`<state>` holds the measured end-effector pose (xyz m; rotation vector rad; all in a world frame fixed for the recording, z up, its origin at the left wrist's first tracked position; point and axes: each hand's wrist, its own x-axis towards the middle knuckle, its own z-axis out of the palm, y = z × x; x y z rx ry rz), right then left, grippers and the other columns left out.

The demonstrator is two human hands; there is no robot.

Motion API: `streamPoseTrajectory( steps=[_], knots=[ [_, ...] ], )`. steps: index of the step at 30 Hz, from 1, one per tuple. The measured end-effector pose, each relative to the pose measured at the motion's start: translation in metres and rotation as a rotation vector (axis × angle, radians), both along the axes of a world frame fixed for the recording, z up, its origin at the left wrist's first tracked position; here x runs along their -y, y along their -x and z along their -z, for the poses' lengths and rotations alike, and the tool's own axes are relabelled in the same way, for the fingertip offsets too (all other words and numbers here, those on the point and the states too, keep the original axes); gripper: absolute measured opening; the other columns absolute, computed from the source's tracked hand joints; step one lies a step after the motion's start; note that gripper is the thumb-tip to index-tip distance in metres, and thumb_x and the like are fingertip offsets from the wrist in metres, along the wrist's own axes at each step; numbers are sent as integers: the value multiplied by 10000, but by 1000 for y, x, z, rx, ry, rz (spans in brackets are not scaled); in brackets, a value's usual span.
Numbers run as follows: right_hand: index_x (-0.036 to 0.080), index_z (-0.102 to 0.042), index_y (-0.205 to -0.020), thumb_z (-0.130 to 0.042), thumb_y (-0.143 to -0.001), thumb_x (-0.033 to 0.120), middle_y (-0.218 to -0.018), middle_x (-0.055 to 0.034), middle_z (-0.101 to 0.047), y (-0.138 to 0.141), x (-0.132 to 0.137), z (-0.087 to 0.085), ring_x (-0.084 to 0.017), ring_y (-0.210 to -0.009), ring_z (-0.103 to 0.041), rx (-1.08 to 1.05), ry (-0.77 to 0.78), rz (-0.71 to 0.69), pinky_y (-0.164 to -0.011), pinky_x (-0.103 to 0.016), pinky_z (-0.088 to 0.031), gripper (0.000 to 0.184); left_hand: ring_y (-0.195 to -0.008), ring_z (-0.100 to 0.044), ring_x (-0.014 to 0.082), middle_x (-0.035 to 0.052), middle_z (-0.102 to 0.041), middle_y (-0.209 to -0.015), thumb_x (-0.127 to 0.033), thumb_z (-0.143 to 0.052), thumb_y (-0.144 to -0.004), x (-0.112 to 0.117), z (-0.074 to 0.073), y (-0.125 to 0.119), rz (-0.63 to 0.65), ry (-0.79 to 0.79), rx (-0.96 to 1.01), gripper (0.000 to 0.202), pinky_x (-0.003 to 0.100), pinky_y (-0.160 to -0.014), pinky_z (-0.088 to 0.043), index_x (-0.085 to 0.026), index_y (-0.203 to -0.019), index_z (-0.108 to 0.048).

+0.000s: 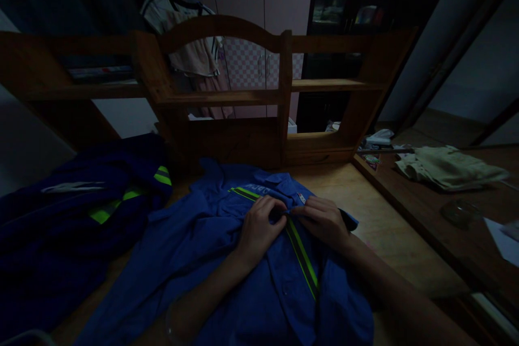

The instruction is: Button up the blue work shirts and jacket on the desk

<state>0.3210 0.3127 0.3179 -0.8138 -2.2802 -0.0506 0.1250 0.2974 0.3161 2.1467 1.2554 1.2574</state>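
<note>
A blue work shirt (227, 265) with yellow-green striped bands lies spread on the wooden desk (344, 189). Lettering shows on its chest near the collar. My left hand (263, 227) pinches the cloth at the front opening, thumb and forefinger curled together. Right beside it, my right hand (324, 220) grips the facing edge of the same opening between thumb and fingers. The fingertips of both hands nearly meet there. Whatever small fastening lies between them is hidden by the fingers and the dim light. A button is faintly visible lower on the front.
A dark blue garment (81, 216) with yellow-green bands is heaped at the left. Behind the shirt rises a wooden shelf (227, 98). On the brown surface at right are a folded pale cloth (450, 166), a glass dish (460, 211) and white paper (503, 240).
</note>
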Motion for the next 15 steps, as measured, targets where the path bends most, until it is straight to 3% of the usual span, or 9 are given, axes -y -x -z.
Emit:
streamPoseTrajectory(
  steps=[9,15],
  knots=[
    [190,-633,-923,-636,-774,187,-853,-20,-600,-8,-13,-9,-167,-796,-569,-125,543,-138,-715,-269,-445,149,-765,-609,143,4,-670,-823,-205,-647,-728,-15,16,8,209,293,58,124,235,-700,-450,-185,-849,-666],
    [180,-651,-902,-646,-798,250,-901,-30,-628,-12,-17,-8,-173,-843,-590,-118,671,-184,-773,-286,-462,125,-745,-609,147,12,-673,-804,-268,-668,-720,-14,19,7,225,349,48,158,230,-664,-441,-175,-848,-672]
  ],
)
